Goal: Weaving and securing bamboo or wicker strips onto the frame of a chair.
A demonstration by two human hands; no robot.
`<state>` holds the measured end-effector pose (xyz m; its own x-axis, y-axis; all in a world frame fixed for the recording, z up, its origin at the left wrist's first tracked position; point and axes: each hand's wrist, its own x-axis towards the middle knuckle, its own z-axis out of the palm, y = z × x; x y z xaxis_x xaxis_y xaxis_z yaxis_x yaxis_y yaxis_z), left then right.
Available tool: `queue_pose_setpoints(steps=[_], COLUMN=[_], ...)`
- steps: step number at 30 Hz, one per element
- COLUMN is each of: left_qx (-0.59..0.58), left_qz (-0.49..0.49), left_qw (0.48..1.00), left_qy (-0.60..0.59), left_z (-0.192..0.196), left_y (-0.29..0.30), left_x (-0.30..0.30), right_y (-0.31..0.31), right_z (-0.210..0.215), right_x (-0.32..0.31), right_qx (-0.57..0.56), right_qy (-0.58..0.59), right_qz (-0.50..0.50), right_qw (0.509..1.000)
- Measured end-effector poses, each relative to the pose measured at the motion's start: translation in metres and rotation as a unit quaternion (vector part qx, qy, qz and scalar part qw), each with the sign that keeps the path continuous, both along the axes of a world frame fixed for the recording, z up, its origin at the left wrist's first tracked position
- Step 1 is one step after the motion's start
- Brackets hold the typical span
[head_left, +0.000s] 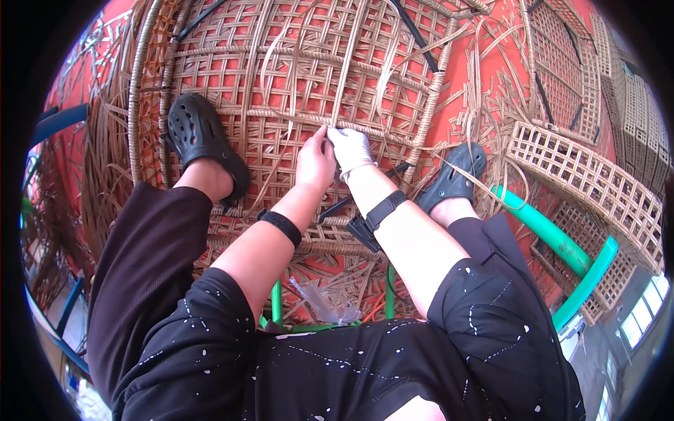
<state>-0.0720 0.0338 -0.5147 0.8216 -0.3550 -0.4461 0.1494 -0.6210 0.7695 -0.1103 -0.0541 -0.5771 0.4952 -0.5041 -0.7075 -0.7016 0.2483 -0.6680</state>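
My two hands meet at a wrapped crossbar point(379, 132) of a large woven rattan panel point(210, 77) lying between my feet. On my right hand point(351, 149) is a white glove; its fingers are closed at the foot of a long pale rattan strip point(346, 63) that runs up over the weave. My bare left hand point(317, 163) presses close beside it, fingertips together at the crossbar. Whatever lies between the left fingertips is too small to make out. Several loose strip ends point(386, 77) curl above the panel near the hands.
Dark clogs on my feet point(200, 137) flank the panel. Bundled strips point(105, 140) hang at the left, and cut scraps point(449, 105) litter the red floor covering. Woven frames point(583, 175) stand at the right beside green tubes point(547, 231). Clear plastic point(323, 302) lies near my lap.
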Motion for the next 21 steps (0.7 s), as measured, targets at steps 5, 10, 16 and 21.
queue_pose_setpoints(steps=[5, 10, 16, 21], left_qx=[-0.004, -0.114, -0.146, -0.146], left_qz=[-0.015, 0.062, 0.077, 0.074], left_qw=[0.999, 0.941, 0.882, 0.860], left_qy=[0.028, 0.311, 0.442, 0.484], left_z=[-0.013, -0.016, -0.013, -0.002], left_y=[0.002, 0.004, 0.005, 0.004], left_x=[0.012, 0.035, 0.041, 0.047], right_y=[0.003, -0.009, 0.002, -0.013], right_z=[0.024, 0.037, 0.039, 0.039], right_x=[0.006, 0.002, -0.019, -0.010], right_qx=[-0.003, 0.024, -0.007, 0.341], right_qy=[-0.015, 0.030, -0.052, -0.040], right_qz=[-0.002, 0.004, -0.041, -0.227], right_qw=[1.000, 0.999, 0.998, 0.911])
